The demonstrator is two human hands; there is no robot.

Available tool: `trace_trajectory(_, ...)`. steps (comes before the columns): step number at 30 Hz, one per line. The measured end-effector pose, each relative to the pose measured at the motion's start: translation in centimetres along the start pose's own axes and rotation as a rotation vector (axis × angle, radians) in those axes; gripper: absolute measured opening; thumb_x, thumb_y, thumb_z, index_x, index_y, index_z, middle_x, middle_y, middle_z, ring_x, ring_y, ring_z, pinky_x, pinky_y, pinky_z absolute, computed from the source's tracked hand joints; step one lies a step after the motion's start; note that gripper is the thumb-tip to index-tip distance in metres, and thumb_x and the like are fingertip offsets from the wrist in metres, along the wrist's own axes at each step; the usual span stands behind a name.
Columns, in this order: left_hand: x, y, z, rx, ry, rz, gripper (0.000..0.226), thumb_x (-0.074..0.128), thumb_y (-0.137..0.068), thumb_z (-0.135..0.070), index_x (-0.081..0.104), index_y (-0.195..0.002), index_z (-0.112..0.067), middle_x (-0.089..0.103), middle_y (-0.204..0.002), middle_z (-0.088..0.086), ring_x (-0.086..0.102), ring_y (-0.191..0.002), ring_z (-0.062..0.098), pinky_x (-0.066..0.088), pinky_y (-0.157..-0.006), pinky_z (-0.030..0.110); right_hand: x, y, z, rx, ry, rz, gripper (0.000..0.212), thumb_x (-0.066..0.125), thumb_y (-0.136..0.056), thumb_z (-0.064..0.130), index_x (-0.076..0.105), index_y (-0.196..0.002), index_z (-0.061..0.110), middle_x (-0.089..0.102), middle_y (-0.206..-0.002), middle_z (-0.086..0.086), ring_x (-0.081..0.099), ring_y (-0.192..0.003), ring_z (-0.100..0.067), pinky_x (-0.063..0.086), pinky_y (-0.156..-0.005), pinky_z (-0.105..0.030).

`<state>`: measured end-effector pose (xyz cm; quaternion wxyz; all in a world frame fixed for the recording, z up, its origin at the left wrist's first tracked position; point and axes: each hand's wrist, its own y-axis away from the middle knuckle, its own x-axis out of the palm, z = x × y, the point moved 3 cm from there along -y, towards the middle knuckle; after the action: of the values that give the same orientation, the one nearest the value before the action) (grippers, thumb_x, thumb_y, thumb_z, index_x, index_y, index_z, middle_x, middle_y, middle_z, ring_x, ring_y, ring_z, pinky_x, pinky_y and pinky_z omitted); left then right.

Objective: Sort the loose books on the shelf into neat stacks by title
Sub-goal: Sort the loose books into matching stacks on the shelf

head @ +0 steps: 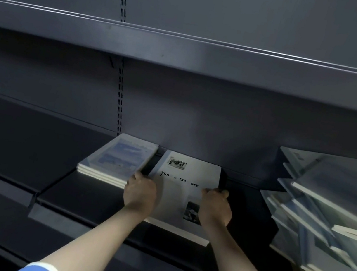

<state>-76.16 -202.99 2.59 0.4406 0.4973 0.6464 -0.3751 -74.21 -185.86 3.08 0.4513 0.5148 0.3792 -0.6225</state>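
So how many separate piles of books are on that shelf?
3. A blue-covered stack at left, a white book in the middle held by both hands, and a messy heap at right. More may lie beyond the frame.

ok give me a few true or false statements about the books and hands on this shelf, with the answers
1. Both hands grip the white book with the partly legible title "Tim & Me ory". True: the left hand is on its left edge, the right hand on its right edge.
2. The blue-covered stack lies to the right of the white book. False: it lies to its left.
3. A messy pile of books lies at the right end of the shelf. True.
4. The blue-covered stack is a single book. False: several page edges show, one above another.
5. The upper shelf holds a row of books. False: none show on it.
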Motion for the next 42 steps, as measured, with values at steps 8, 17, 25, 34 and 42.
trace_trajectory(8,-0.4,1.0,0.4,0.079,0.031,0.015,0.034,0.035,-0.1,-0.017,0.056,-0.121,-0.001,0.044,-0.134,0.018,0.044,-0.123,0.032,0.043,-0.097,0.038,-0.6,0.2,-0.1,-0.022,-0.032,0.057,0.043,0.041,-0.1,0.015,0.039,-0.141,0.003,0.037,-0.135,-0.02,0.047,-0.118,-0.028,0.048,-0.084,-0.026)
trace_trajectory(17,-2.5,1.7,-0.1,0.178,0.042,0.086,0.043,0.033,-0.1,-0.031,0.043,-0.131,-0.002,0.042,-0.137,0.018,0.043,-0.125,0.033,0.04,-0.099,0.039,-2.6,1.4,0.1,-0.055,-0.09,-0.01,0.054,0.033,-0.102,0.036,0.035,-0.14,-0.002,0.04,-0.139,-0.017,0.043,-0.124,-0.029,0.041,-0.098,-0.035)
trace_trajectory(25,-6.6,2.3,-3.0,0.297,0.033,-0.019,0.064,0.032,-0.1,-0.042,0.017,-0.149,-0.004,0.018,-0.157,0.014,0.012,-0.146,0.029,0.019,-0.118,0.04,-9.5,0.8,-1.8,-0.155,0.074,-0.172,0.058,0.033,-0.102,0.033,0.023,-0.148,-0.001,0.025,-0.152,-0.018,0.021,-0.141,-0.033,0.019,-0.116,-0.04)
trace_trajectory(34,-10.2,5.0,-9.3,0.399,-0.03,-0.078,0.065,0.028,-0.101,-0.041,0.012,-0.149,0.001,0.013,-0.157,0.018,0.011,-0.146,0.029,0.011,-0.117,0.034,-16.3,2.4,-6.6,-0.137,0.085,-0.243,0.062,0.032,-0.101,0.041,0.026,-0.149,0.002,0.018,-0.156,-0.018,0.012,-0.146,-0.031,0.011,-0.12,-0.039)
trace_trajectory(42,-9.5,7.9,-16.3,0.496,0.107,-0.041,0.065,0.029,-0.1,-0.045,0.021,-0.147,-0.002,0.023,-0.154,0.016,0.02,-0.143,0.03,0.02,-0.116,0.039,-19.8,3.0,-14.2,-0.023,0.121,-0.281,0.057,0.028,-0.102,0.041,0.038,-0.145,0.005,0.028,-0.152,-0.017,0.021,-0.142,-0.033,0.017,-0.117,-0.039)
